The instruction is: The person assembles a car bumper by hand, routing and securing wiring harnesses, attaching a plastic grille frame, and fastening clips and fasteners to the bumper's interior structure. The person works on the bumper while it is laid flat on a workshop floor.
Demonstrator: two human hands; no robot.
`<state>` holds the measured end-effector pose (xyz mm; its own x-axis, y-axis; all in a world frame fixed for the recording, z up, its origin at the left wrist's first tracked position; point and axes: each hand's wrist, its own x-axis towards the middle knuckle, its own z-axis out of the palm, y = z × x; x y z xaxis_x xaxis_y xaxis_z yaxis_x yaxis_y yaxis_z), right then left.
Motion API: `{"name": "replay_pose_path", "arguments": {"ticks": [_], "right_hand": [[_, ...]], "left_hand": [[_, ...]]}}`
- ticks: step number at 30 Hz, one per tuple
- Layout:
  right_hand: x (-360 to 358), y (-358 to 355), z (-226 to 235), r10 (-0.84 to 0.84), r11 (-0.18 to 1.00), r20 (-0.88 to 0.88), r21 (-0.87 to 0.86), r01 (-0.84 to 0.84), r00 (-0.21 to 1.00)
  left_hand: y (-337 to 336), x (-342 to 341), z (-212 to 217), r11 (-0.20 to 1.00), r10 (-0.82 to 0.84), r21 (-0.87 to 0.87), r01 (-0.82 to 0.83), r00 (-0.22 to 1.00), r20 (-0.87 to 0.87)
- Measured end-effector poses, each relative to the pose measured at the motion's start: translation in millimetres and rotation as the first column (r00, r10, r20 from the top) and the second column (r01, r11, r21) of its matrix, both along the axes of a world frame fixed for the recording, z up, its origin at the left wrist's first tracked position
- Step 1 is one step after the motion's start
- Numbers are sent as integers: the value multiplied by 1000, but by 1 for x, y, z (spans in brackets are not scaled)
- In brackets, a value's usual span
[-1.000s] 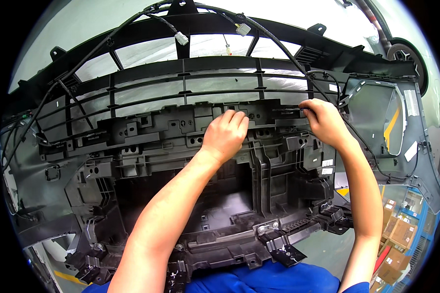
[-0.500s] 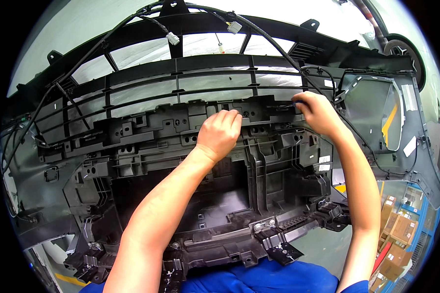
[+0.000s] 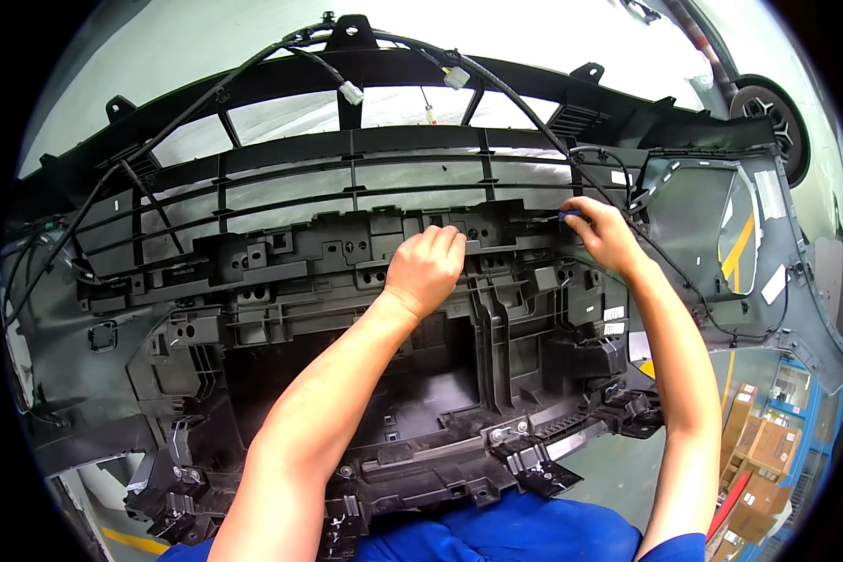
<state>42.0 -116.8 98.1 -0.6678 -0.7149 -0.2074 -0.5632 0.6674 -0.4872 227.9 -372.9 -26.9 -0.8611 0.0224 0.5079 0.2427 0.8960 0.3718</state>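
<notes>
A large car bumper [image 3: 646, 253] with a black slatted grille [image 3: 290, 178] lies inside-up in front of me. Along the grille runs a long black plastic bracket [image 3: 300, 248], full of holes and clips. My left hand [image 3: 428, 269] is closed at the middle of this bracket, fingers curled over its edge; its fingertips are partly hidden. Further right, my right hand [image 3: 606, 236] pinches a small blue piece [image 3: 569, 214] at the bracket's right end. The blue piece is mostly covered by the fingers, so its kind cannot be made out.
A black wiring harness [image 3: 510, 94] arches over the grille, with pale connectors [image 3: 351, 92] hanging from it. Nearer me is a deep black plastic frame [image 3: 506, 375] with metal-bolted brackets [image 3: 539, 468]. Cardboard boxes [image 3: 773, 445] stand on a blue rack at lower right; a wheel [image 3: 768, 122] shows at upper right.
The view has shifted slightly, so the bumper's upper part sits lower in the picture. Both hands keep their places on the bracket; more of the blue piece shows.
</notes>
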Motion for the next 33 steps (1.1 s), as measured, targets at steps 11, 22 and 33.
{"name": "replay_pose_path", "arguments": {"ticks": [11,22,33], "right_hand": [[-15,-5,5,-235,970,388,38,239,891],[-12,-4,-8,-436,764,586,-161,625,684],[0,-11,-33,-483,475,654,-363,801,583]], "left_hand": [[-3,3,4,1000,-17,-17,17,1000,-11],[1,-2,3,1000,-5,-1,5,998,-56],[0,-1,3,999,42,5,-42,997,-70]]}}
